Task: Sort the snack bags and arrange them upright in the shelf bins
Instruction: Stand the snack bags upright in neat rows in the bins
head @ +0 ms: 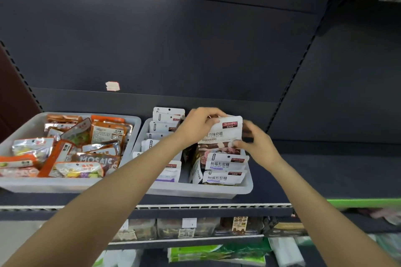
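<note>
Gripping white snack bag w/ left hand & right hand over bin.

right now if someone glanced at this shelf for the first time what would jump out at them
Most striking are the two hands at centre: the left hand and the right hand both grip a white snack bag held upright over the right bin, where similar white bags stand in rows. Next comes the left bin, a jumble of orange and silver packets lying at all angles.
</note>
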`<state>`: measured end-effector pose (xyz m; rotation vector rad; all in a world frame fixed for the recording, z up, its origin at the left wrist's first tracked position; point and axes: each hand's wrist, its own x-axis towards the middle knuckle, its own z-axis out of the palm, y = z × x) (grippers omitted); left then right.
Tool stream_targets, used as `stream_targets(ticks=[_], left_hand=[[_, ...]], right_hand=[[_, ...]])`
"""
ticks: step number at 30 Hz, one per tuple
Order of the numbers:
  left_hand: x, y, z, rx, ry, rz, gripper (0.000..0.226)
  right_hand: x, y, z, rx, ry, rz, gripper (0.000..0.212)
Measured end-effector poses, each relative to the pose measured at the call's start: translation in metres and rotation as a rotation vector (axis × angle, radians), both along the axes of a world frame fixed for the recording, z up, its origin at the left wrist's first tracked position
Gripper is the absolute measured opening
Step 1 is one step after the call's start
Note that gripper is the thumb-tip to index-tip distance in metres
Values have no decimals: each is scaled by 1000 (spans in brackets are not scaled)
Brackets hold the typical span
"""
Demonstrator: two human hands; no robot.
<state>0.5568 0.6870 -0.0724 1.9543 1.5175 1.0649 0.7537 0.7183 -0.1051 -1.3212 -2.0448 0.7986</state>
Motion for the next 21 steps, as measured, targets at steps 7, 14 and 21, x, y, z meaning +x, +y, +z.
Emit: stream_targets(ticks=[7,14,21], left_hand=[[7,22,-40,-210,107,19,24],[-7,20,-38,-211,78,13,22],[-32,13,-60,-311,254,-5,30]], right_hand=[[11,11,-21,-76,-141,-141,11],[-1,19,-28,-67,-119,-139,6],[-1,30,-32,-29,-357,-224,24]])
